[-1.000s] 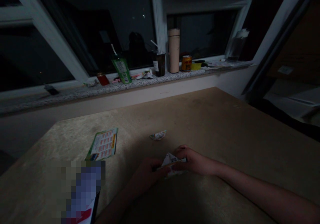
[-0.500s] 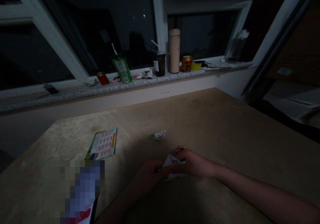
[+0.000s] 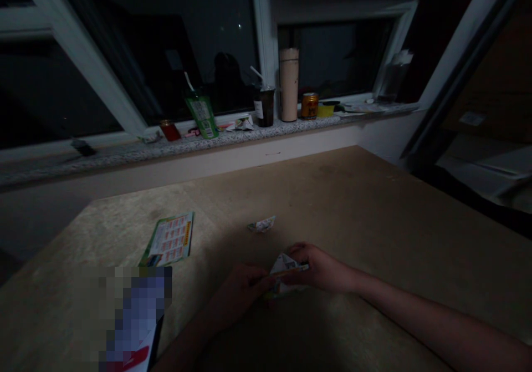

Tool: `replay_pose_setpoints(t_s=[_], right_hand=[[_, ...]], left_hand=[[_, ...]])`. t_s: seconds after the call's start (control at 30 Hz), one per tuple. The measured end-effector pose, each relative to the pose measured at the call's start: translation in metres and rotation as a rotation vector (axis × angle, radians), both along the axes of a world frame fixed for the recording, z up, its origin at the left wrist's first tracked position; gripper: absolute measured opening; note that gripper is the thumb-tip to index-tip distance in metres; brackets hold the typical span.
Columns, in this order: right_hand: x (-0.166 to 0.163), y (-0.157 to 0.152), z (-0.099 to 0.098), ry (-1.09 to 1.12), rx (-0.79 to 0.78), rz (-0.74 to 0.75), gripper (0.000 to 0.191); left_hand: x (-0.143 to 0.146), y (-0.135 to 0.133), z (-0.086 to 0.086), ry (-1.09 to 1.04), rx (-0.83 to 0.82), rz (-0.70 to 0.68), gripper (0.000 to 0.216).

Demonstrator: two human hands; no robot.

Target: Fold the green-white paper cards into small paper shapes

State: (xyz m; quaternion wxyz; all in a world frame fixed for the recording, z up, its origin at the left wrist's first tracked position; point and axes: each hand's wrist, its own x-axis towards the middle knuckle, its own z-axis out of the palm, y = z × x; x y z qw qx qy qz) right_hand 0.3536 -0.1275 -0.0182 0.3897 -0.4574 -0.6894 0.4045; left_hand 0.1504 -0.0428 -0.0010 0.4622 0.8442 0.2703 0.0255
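Note:
Between my hands is a piece of folded printed paper [image 3: 285,262], with a pointed triangular top and a lower flap. My left hand [image 3: 243,291] pinches its left side. On the right, my right hand [image 3: 318,266] grips the other side, thumb in front and fingers behind. A small folded paper boat [image 3: 262,225] lies on the table just beyond my hands. Dim light hides the exact finger contact and the lower edge of the paper.
A printed sheet [image 3: 170,240] lies on the tan table [image 3: 332,194] at left, above a partly blurred booklet [image 3: 137,322]. Along the windowsill [image 3: 166,153] stand a green drink pouch [image 3: 203,117], a dark cup [image 3: 265,108], a pink tumbler [image 3: 289,86] and a gold can [image 3: 310,106].
My left hand has shifted slightly left along the paper, and more of the paper's lower flap shows. My right hand stays nearly in place.

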Motion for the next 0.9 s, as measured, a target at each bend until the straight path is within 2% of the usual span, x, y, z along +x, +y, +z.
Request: replay_pose_setpoints(t_s=[0.17,0.47,0.7,0.9], right_hand=[[0.011,0.001,0.003,0.006,-0.092,-0.015,0.039],[0.015,0.001,0.002,0.070,-0.092,0.012,0.037],[0.029,0.001,-0.001,0.099,-0.189,0.041,0.041],[0.032,0.003,0.000,0.114,-0.204,0.047,0.039]], left_hand=[[-0.001,0.002,0.001,0.007,-0.032,0.009,0.042],[0.000,0.002,0.004,0.022,-0.046,0.014,0.042],[-0.003,0.003,-0.001,0.023,-0.075,0.037,0.043],[-0.003,0.004,0.001,0.007,-0.092,0.043,0.042]])
